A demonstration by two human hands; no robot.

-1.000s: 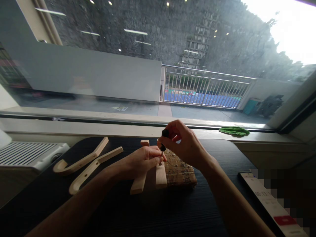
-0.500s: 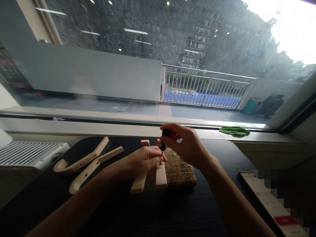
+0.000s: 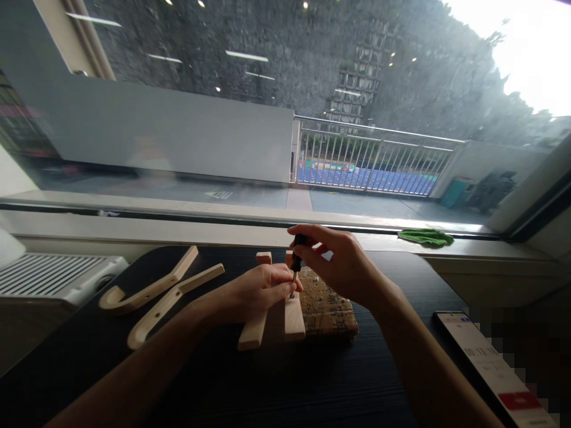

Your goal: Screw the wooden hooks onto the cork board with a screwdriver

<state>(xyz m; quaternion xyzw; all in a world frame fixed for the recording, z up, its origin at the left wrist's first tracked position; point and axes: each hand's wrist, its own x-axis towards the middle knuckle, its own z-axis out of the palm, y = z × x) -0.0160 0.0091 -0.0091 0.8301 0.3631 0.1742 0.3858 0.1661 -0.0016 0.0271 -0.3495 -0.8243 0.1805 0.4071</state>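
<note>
My right hand (image 3: pixel 336 255) grips the black handle of a small screwdriver (image 3: pixel 297 255) from above. The screwdriver stands nearly upright, its metal shaft reaching down to a dark screw hole in a pale wooden piece (image 3: pixel 294 324). My left hand (image 3: pixel 263 288) is closed at that piece, thumb and fingertips around the lower shaft; part of its grip is hidden. Under the left hand runs a second wooden strip (image 3: pixel 252 336), roughly parallel to the first. A brown, tape-wrapped block (image 3: pixel 332 309) lies right beside and partly beneath the right-hand piece.
Two curved wooden parts (image 3: pixel 149 291) with holes lie on the dark table (image 3: pixel 339 386) at left. A phone (image 3: pixel 491 368) showing a timer is at the right edge. A green cloth (image 3: pixel 426 238) rests on the windowsill (image 3: pixel 375 241). Left of the table stands a white slatted unit (image 3: pixel 57 276).
The whole view has shifted very slightly. Both hands keep their places at the wooden piece, the screwdriver still upright in the right one.
</note>
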